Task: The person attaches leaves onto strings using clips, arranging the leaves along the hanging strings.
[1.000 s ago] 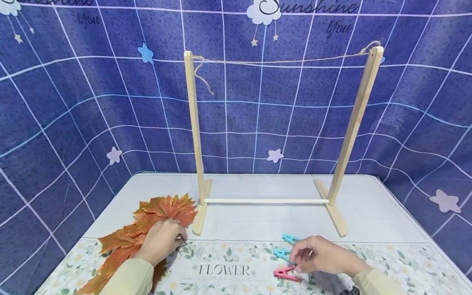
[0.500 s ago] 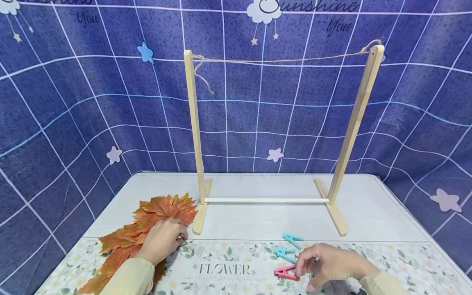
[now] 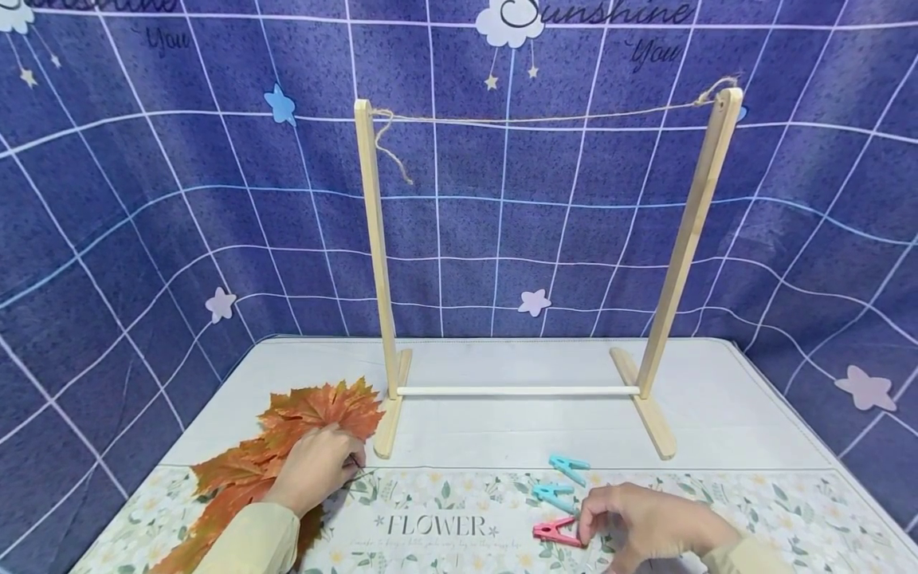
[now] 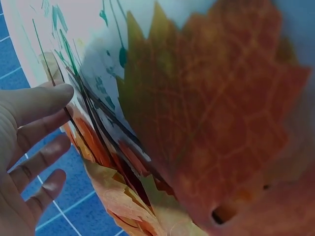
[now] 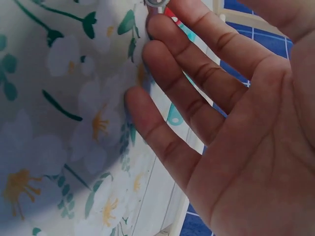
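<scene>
Orange-red artificial maple leaves [image 3: 326,406] lie in an overlapping row at the table's left. My left hand [image 3: 319,466] rests over them; in the left wrist view its thumb and index finger pinch a thin dark stem [image 4: 75,125]. Other stems [image 4: 106,110] run beside it. At the right, my right hand [image 3: 649,518] is beside a red clothespin [image 3: 555,532]. Its fingers bend loosely, with the index fingertip at the clothespin's right end and the thumb apart. Whether they touch is unclear. Two teal clothespins, a farther one [image 3: 570,466] and a nearer one [image 3: 554,496], lie just beyond.
A wooden frame [image 3: 376,255] stands at the back, with twine [image 3: 545,119] strung between its post tops and a loose end hanging left. A white rod [image 3: 516,391] joins its feet. The table wears a floral cloth [image 3: 430,494] along the front; a blue curtain [image 3: 459,223] hangs behind.
My right hand has shifted right and nearer to me, its thumb moving away from the red clothespin and uncovering the teal ones. The left hand has stayed on the leaves.
</scene>
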`<state>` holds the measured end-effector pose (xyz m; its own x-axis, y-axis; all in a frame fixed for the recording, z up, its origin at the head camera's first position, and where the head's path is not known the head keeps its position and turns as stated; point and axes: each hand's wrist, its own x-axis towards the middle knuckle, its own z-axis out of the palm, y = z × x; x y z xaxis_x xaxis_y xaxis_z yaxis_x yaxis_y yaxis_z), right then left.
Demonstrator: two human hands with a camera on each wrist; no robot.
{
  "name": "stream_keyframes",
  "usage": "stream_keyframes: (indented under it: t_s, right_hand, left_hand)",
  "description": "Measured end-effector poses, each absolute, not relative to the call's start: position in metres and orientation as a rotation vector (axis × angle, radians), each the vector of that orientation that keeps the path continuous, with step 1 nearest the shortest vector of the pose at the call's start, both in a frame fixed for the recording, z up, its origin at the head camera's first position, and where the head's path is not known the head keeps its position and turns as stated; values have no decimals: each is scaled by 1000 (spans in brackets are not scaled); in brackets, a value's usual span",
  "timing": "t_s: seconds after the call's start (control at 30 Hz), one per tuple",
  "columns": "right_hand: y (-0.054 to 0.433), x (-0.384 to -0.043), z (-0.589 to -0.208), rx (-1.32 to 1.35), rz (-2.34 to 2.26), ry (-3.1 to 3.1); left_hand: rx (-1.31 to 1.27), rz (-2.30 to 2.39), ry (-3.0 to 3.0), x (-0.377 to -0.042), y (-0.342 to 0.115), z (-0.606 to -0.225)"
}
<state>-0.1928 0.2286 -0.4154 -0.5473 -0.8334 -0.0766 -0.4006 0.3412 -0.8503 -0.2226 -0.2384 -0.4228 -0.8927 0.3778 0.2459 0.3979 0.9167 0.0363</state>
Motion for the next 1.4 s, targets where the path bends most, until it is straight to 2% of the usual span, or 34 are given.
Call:
stream_keyframes:
  t_s: [0.4,0.7,1.4]
  right_hand:
    - [229,-193,-419,-1220,-1024,2208]
    - [228,-193,-413,-1083,-1075,2170]
    - [231,-196,-406,-1124,-1184,2256]
  left_hand:
    - [-766,-263,-2793,-225,-247,-417]
    - [-743,-188,-2708,-224,-240,-410]
    - [-708,-181,-2300,-223,-227,-387]
